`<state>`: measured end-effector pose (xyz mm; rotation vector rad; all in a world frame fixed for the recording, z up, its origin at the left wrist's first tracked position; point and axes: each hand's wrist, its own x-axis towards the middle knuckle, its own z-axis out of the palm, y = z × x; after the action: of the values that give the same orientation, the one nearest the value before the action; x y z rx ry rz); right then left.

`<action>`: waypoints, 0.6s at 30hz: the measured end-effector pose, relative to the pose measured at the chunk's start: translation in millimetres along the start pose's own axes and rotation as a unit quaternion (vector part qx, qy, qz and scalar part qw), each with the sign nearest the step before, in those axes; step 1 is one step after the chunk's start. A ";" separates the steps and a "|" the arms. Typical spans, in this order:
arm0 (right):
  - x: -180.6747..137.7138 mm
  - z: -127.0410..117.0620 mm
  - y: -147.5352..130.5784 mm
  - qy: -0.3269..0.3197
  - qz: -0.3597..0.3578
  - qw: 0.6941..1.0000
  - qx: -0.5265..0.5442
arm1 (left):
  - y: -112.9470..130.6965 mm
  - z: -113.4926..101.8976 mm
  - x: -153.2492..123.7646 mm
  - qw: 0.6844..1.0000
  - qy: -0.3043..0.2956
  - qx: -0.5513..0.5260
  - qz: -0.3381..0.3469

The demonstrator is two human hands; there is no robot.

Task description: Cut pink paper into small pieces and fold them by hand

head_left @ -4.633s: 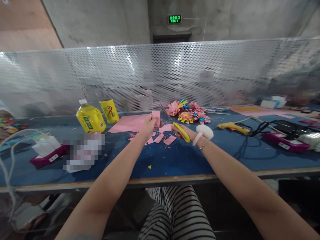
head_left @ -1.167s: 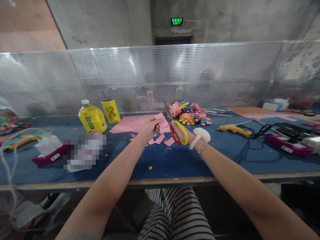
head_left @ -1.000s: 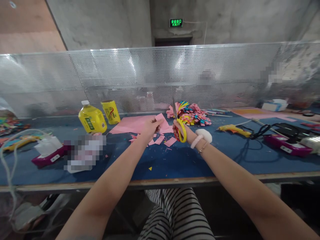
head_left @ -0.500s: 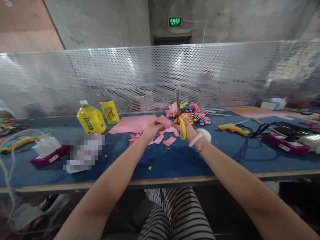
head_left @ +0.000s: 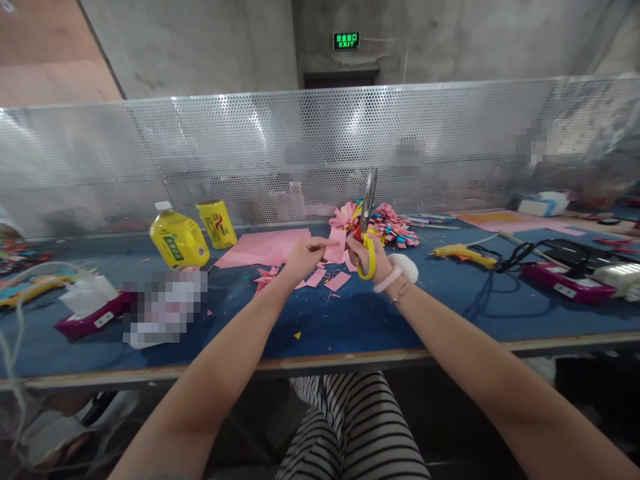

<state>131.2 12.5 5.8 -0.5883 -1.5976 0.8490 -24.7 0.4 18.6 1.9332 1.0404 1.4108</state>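
Note:
My left hand (head_left: 305, 257) pinches the left edge of a small pink paper piece (head_left: 335, 245), which stands raised above the table. At its other edge are the fingers of my right hand (head_left: 373, 257), also closed around yellow-handled scissors (head_left: 369, 200). The blades point up and away from me. Below my hands lie several cut pink paper pieces (head_left: 339, 281) and scraps. A larger pink paper sheet (head_left: 263, 247) rests just behind my left hand. Beyond my right hand sits a pile of fringed paper flowers (head_left: 395, 225) in pink, yellow and blue.
A yellow liquid bottle (head_left: 179, 237) and a yellow pouch (head_left: 217, 224) stand back left. Purple power strips (head_left: 90, 320) lie at both sides, with cables. A yellow glue gun (head_left: 465, 255) is on the right. A perforated metal screen (head_left: 210, 153) borders the table's back.
The small pink piece has turned more upright and faces me. My left fingers have straightened somewhat along its edge. The scissors in my right hand have tilted to the right.

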 end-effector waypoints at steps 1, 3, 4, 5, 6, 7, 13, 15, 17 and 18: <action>0.7 -0.4 0.4 0.006 -0.005 1.000 0.001 | 1.0 -0.2 -0.2 1.000 -0.009 -0.008 0.004; 2.0 -1.4 -0.5 0.024 -0.004 1.000 -0.014 | 2.6 -0.3 -1.0 0.998 -0.031 -0.045 0.000; 2.4 -1.9 -1.8 0.033 -0.002 0.999 -0.029 | 3.1 0.1 -1.3 0.997 -0.041 -0.069 -0.007; 2.7 -2.4 -3.4 0.043 -0.001 0.998 -0.044 | 3.3 0.6 -1.5 0.995 -0.045 -0.091 -0.016; 2.6 -2.8 -5.3 0.050 0.000 0.997 -0.060 | 3.2 1.4 -1.4 0.993 -0.041 -0.109 -0.023; 2.3 -3.0 -7.3 0.054 0.000 0.996 -0.073 | 2.8 2.3 -1.1 0.992 -0.030 -0.120 -0.029; 0.8 -0.7 -12.1 0.047 0.014 0.994 -0.093 | -2.8 7.6 3.0 0.990 -0.009 -0.126 -0.065; 1.9 -0.1 -9.6 0.044 0.018 0.994 -0.094 | -3.5 8.1 3.2 0.990 -0.029 -0.118 -0.072; 3.1 0.0 -6.7 0.044 0.023 0.995 -0.091 | -3.6 8.0 2.7 0.992 -0.026 -0.108 -0.068; 3.4 -0.1 -5.5 0.039 0.029 0.995 -0.085 | -3.5 7.7 2.5 0.993 -0.018 -0.102 -0.064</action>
<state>131.0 11.8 12.2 -0.7819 -1.5982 0.7280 -18.0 4.6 14.8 1.7089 0.9458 1.3502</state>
